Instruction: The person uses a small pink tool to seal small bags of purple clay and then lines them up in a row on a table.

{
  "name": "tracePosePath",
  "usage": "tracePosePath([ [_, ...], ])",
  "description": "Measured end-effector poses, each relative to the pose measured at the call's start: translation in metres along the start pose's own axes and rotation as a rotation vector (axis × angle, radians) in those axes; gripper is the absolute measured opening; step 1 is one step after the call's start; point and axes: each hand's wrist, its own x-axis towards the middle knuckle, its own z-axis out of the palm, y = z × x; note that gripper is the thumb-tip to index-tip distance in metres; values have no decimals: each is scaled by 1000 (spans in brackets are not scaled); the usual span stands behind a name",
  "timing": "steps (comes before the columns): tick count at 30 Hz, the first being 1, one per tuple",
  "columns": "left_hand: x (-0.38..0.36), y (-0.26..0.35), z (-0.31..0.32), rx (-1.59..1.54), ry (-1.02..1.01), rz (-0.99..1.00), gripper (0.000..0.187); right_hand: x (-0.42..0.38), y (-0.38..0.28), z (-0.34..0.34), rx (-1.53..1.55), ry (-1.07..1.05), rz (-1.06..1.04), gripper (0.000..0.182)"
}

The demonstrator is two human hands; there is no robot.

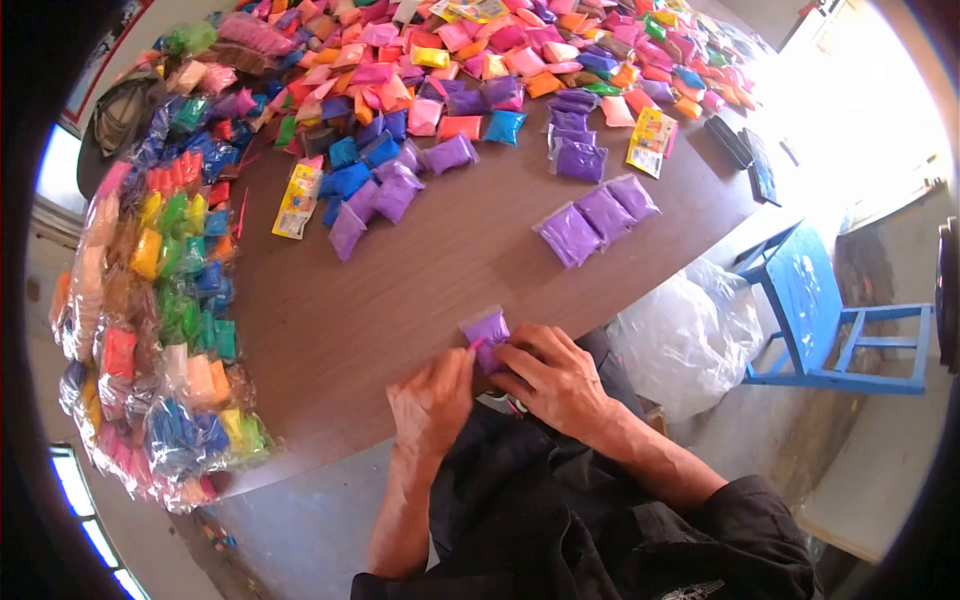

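Observation:
At the near edge of the table, a small clear packet of purple clay [487, 328] lies between my hands. My right hand [555, 375] is closed on the packet's right side with thumb and fingers. My left hand [435, 400] is pinched shut at the packet's lower left, where a thin pink stick [477, 343] shows at the fingertips across the purple surface. Farther up the table, three purple packets [603, 216] lie side by side in a row. Another row of purple packets [578, 158] sits beyond them.
Heaped colourful packets [480, 50] cover the far side. Bagged packets [180, 290] line the left edge. Two yellow printed cards [297, 200] [651, 138] lie among loose packets. Right of the table are a large plastic bag [680, 335] and a blue stool [808, 275].

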Motion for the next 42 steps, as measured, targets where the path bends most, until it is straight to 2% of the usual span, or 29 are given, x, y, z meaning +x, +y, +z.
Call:
tracePosePath([
  [1, 2, -4, 0, 44, -11, -17, 10, -1, -1, -1, -4, -8, 11, 40],
  [7, 5, -2, -7, -135, 55, 3, 12, 0, -2, 0, -33, 0, 7, 36],
  [10, -1, -1, -5, -142, -13, 14, 12, 1, -2, 1, -31, 9, -1, 37],
  [13, 11, -14, -1, -63, 14, -45, 11, 1, -2, 4, -48, 0, -11, 33],
  [18, 10, -7, -14, -221, 10, -97, 11, 5, -11, 3, -65, -31, 62, 33],
  [22, -11, -1, -13, -268, -37, -156, 11, 14, -9, -4, -94, 49, 4, 28],
  [27, -1, -7, -10, -200, -55, -207, 13, 17, 4, 0, -109, 50, -88, 27],
  [31, 10, -14, -9, -163, 3, -176, 14, 16, 2, -1, -116, -12, -49, 25],
  [34, 11, -7, -17, -139, -41, -200, 11, 14, 2, 4, -101, 0, -31, 23],
  [37, 2, 2, -9, -198, 25, -121, 12, 14, 2, 4, -86, 15, -24, 22],
  [40, -1, -5, -4, -119, 52, -103, 11, 18, 2, 4, -106, 7, -52, 20],
  [42, 1, -17, -5, -62, 40, -162, 12, 16, 5, 6, -119, 10, -60, 19],
])
